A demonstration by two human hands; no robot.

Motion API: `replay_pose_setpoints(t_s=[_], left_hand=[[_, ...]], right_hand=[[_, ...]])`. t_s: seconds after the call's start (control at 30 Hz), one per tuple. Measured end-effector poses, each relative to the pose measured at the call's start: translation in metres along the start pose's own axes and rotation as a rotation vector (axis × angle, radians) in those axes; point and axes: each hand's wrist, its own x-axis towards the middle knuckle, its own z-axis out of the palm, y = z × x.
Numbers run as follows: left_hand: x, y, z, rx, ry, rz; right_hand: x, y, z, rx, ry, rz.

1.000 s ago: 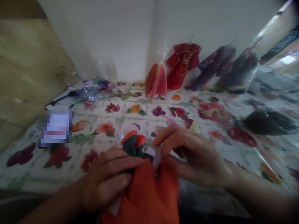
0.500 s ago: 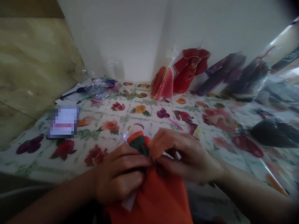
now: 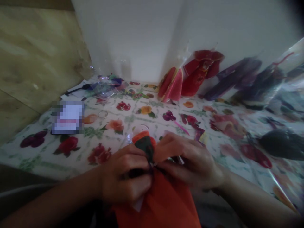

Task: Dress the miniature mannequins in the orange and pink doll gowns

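Orange cloth (image 3: 169, 202) hangs below my two hands at the bottom centre, joined at its top to a dark green and orange piece (image 3: 144, 146) with a pale round end. My left hand (image 3: 128, 174) has its fingers curled round the cloth's upper part from the left. From the right, my right hand (image 3: 184, 158) pinches the same place with thumb and forefinger. The fingertips of both hands nearly meet there. A small white flap (image 3: 138, 205) sticks out under my left hand. What lies between the fingertips is too small and blurred to tell.
On the flowered tablecloth (image 3: 71, 164) lie a phone (image 3: 67, 117), a clear ring (image 3: 103, 114), crumpled plastic (image 3: 106, 88) and a pink stick (image 3: 181, 127). Small red garments (image 3: 198, 74), dark wrapped ones (image 3: 237, 76) and a black object (image 3: 281, 143) are toward the right.
The view has shifted slightly, so the table items sit a little further right. My left hand's fingers have parted a little, showing a dark gap. Both hands still hold the orange cloth.
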Motion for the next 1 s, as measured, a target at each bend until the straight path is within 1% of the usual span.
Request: replay_pose_setpoints(t_s=[0.07, 0.1, 0.2, 0.27, 0.33, 0.4, 0.5, 0.6, 0.67, 0.77, 0.83, 1.0], left_hand=[[0.0, 0.0, -0.001, -0.023, 0.015, 0.054], [-0.001, 0.0, -0.001, -0.034, 0.024, 0.054], [-0.004, 0.0, 0.003, -0.118, 0.062, -0.029], [-0.007, 0.002, 0.007, -0.181, 0.124, -0.091], [-0.008, 0.005, 0.01, -0.194, 0.148, -0.148], [-0.006, 0.009, 0.01, -0.163, 0.112, -0.189], [0.002, 0.012, 0.007, -0.147, 0.052, -0.216], [0.006, 0.012, 0.005, -0.168, 0.069, -0.192], [0.006, 0.011, 0.005, -0.178, 0.085, -0.182], [0.005, 0.011, 0.005, -0.219, 0.068, -0.189], [0.006, 0.011, 0.004, -0.247, 0.077, -0.195], [0.009, 0.011, 0.0, -0.234, 0.09, -0.211]], right_hand=[[0.003, -0.001, -0.002, -0.001, -0.046, -0.01], [0.005, -0.001, -0.004, 0.005, -0.063, -0.018], [0.011, 0.001, -0.006, 0.055, -0.123, -0.017], [0.015, 0.004, -0.008, 0.102, -0.167, 0.017], [0.019, 0.005, -0.009, 0.152, -0.218, 0.058], [0.022, 0.006, -0.011, 0.205, -0.268, 0.1], [0.028, 0.004, -0.014, 0.261, -0.356, 0.223], [0.036, 0.001, -0.019, 0.288, -0.43, 0.335], [0.04, -0.001, -0.021, 0.282, -0.468, 0.377], [0.047, -0.004, -0.024, 0.256, -0.516, 0.398], [0.05, -0.006, -0.025, 0.248, -0.545, 0.404], [0.057, -0.009, -0.026, 0.21, -0.604, 0.448]])
